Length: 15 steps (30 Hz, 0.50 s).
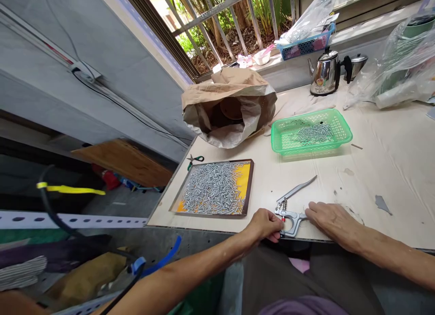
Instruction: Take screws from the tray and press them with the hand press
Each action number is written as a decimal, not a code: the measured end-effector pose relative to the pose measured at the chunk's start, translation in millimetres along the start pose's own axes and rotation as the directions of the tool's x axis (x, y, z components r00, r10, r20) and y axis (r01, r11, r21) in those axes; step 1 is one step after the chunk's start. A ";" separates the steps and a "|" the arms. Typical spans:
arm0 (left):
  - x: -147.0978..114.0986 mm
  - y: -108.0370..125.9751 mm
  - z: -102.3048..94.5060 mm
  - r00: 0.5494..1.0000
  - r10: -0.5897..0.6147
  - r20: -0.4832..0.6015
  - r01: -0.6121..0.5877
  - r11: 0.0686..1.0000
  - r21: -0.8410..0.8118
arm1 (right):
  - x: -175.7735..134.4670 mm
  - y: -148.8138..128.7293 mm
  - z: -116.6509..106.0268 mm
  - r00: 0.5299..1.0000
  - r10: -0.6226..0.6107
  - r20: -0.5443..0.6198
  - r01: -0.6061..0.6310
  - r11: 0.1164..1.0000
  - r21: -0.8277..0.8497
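Head view, only cam. We see the left hand (265, 224) at 6 o'clock of the table (390, 179), fingers curled at the front jaw end of a metal press-plier tool (290, 210). Thumb and fingertips are tucked under, so we cannot tell whether they pinch anything small.

Right hand (331, 220) lies flat just at 3 o'clock of the tool, fingers extended and touching its frame; not wrapped round it, a loose open rest. The tool sits at the table's near edge, its long lever handle raised and pointing toward 1 o'clock.

At 9–10 o'clock of the tool: brown-framed tray (249, 188) w/ yellow floor, mostly covered by small silvery metal parts; individual shape too small to make out. Green scissors (195, 160) at the tray's far left corner, partly hidden.

At 12 o'clock: green basket (343, 136) w/ more silvery parts. At 11 o'clock: open brown paper sack (231, 106), contents dark, unclear. Kettle (324, 72) farther back. Both forearms cut off by the frame bottom.
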<state>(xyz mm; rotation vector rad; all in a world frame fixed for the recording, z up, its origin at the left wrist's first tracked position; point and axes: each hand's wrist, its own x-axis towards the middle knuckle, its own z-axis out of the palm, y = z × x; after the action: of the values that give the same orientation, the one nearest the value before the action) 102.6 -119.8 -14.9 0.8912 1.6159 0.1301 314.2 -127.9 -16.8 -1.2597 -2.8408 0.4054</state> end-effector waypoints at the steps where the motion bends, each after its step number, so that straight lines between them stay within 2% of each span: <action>1: 0.2 -0.2 -0.1 1.000 -0.001 0.001 0.001 1.000 0.000 | 0.0 1.7 -0.1 1.000 0.004 0.007 -0.004 1.000 0.009; 3: 0.7 -1.0 -0.5 1.000 0.008 0.004 -0.008 1.000 -0.002 | 0.7 8.0 -0.3 0.999 -0.001 -0.032 0.002 1.000 0.014; 7: 1.8 -3.4 -1.4 1.000 0.023 0.010 -0.023 1.000 -0.007 | 6.9 30.5 1.7 0.976 -0.032 -0.214 0.013 0.996 -0.089; 11: 1.0 -3.6 -0.6 1.000 0.022 0.002 -0.022 1.000 -0.021 | 15.5 48.6 5.8 0.985 -0.023 -0.169 0.001 0.991 -0.133; 15: -2.1 -1.7 1.1 1.000 0.013 -0.018 -0.013 1.000 -0.015 | 20.0 47.7 3.1 0.992 0.000 -0.123 -0.016 0.991 -0.136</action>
<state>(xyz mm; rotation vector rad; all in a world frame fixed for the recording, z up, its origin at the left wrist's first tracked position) 102.8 -122.6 -14.4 0.8915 1.6235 0.1595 334.9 -83.3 -33.0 -1.2693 -2.8016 0.1299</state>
